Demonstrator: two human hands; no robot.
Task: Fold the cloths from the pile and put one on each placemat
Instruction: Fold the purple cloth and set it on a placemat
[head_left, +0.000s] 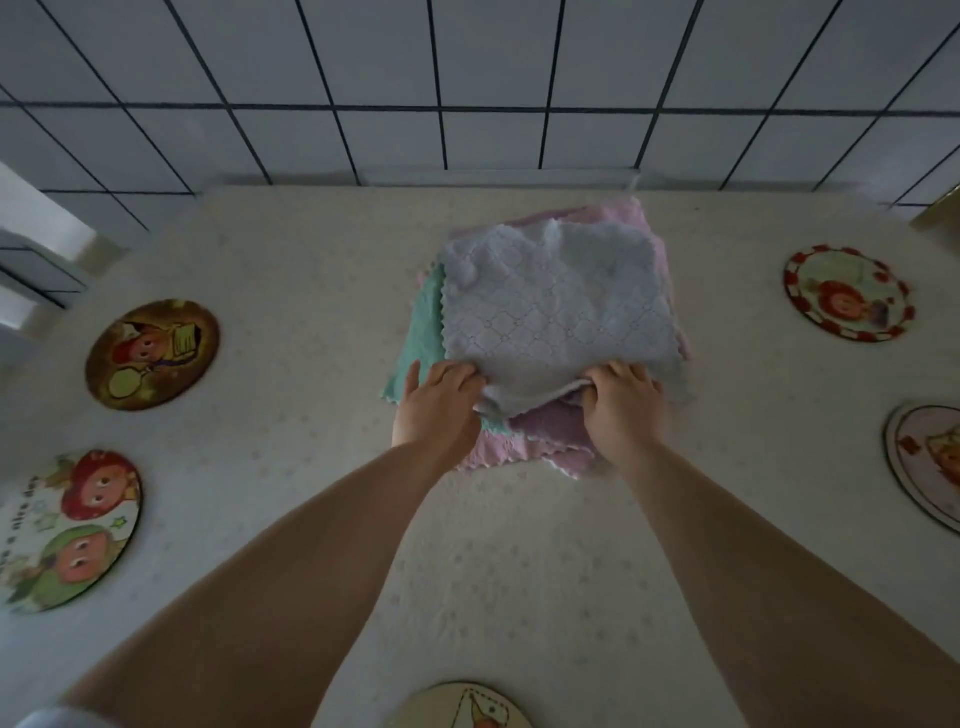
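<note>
Two bare hands work the near edge of the white cloth (556, 312), the top layer of the pile (524, 441) at the middle of the table (291, 270), with green and pink cloths showing beneath. The right hand (621, 410) has its fingers (618, 376) curled round the cloth's near hem, bunching it upward, seemingly to peel the layer free of the one under it. The left hand (439, 402) lies at the near-left corner, thumb out to the left and fingertips tucked into the fabric; whether they clamp the corner or only press on it cannot be told. Gripping the same edge at two spots would let the cloth be lifted square for folding. Five round placemats ring the pile, all well apart from it and none yet bearing a cloth: two at left (153, 353) (67, 530), two at right (849, 293) (930, 467), and one at the near edge (462, 709), mostly cut off by the frame. The task looks barely begun
</note>
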